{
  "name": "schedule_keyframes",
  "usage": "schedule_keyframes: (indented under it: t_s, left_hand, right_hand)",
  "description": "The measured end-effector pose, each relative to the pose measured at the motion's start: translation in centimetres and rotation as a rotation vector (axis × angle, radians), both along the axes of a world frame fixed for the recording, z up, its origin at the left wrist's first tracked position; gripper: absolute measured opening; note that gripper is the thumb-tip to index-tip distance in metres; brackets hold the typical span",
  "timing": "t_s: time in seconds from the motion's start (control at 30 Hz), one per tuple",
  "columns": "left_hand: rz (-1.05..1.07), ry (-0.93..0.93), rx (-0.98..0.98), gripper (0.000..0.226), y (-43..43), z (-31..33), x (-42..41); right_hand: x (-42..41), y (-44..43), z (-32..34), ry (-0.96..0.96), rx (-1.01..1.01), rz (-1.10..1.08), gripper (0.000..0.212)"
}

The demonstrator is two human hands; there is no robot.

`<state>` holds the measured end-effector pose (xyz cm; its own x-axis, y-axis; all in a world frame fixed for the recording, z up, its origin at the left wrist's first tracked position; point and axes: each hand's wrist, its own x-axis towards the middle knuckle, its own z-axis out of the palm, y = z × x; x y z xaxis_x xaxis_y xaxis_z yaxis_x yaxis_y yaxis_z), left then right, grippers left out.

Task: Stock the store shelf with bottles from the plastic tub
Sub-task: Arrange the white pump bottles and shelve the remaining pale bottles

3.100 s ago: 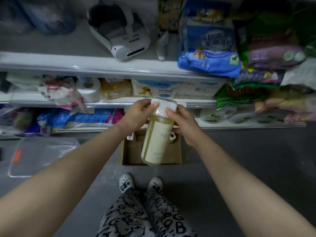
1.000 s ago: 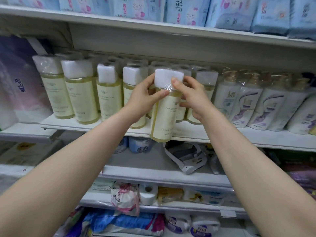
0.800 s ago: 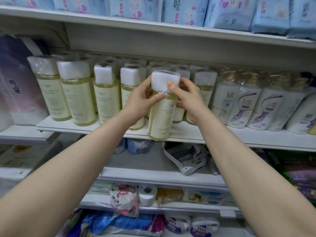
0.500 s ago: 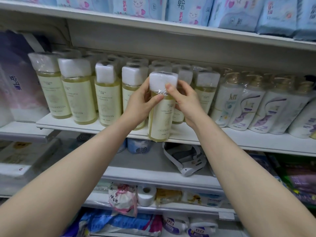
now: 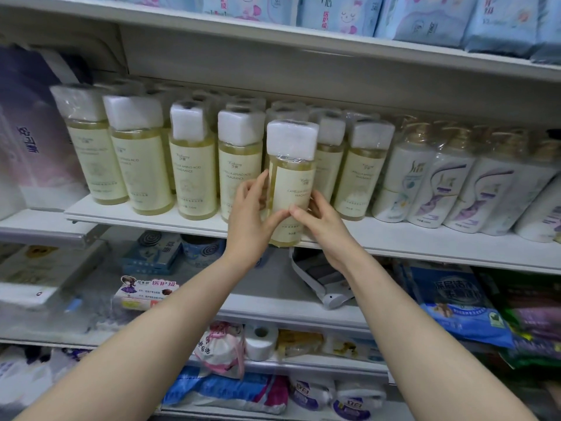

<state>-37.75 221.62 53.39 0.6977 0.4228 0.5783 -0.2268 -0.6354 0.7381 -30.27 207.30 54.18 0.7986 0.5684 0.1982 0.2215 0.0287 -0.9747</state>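
Both hands have slid down from the cap to the bottle's lower body: left hand and right hand clasp its sides, thumbs meeting in front. It stands upright at the shelf's front edge, matching bottles just behind.

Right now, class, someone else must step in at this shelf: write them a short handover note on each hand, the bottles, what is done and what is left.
Left hand: gripping the left side of the pale yellow white-capped bottle.
Right hand: gripping its lower right side.
Bottle: upright at the front edge of the white metal shelf, its base at the lip, in front of the row of matching yellow bottles.
Done: bottle brought to the shelf.
Left: push it back into line, let go, fetch more. The tub is out of view.
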Motion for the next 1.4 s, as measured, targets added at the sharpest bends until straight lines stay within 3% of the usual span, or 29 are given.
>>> schedule_keyframes:
  t_s: [0.23,0.4,0.5,0.77,1.0,1.4]
  left_hand:
    - [0.042,-0.043,-0.109,0.042,0.2,0.0,0.3]
    - [0.037,-0.079,-0.153,0.041,0.4,-0.8,0.0]
    - [-0.018,-0.062,-0.127,0.045,0.5,-1.8,-0.4]
    - [-0.029,0.077,0.183,0.076,0.7,-3.1,0.8]
    - [-0.065,0.163,0.211,0.091,0.9,-3.0,1.7]
    - [-0.02,0.189,0.196,0.09,0.2,-3.0,2.0]
  right_hand:
    - [0.2,0.2,-0.4,-0.068,-0.048,-0.114,0.062]
    - [-0.1,1.0,-0.7,-0.156,-0.075,-0.243,0.062]
    - [-0.4,1.1,-0.8,-0.196,-0.1,-0.264,0.062]
    - [-0.3,2.5,-0.5,-0.239,-0.137,-0.356,0.058]
    - [0.7,3.1,-0.5,-0.266,-0.177,-0.403,0.055]
    - [1.2,3.5,-0.7,-0.227,-0.164,-0.39,0.059]
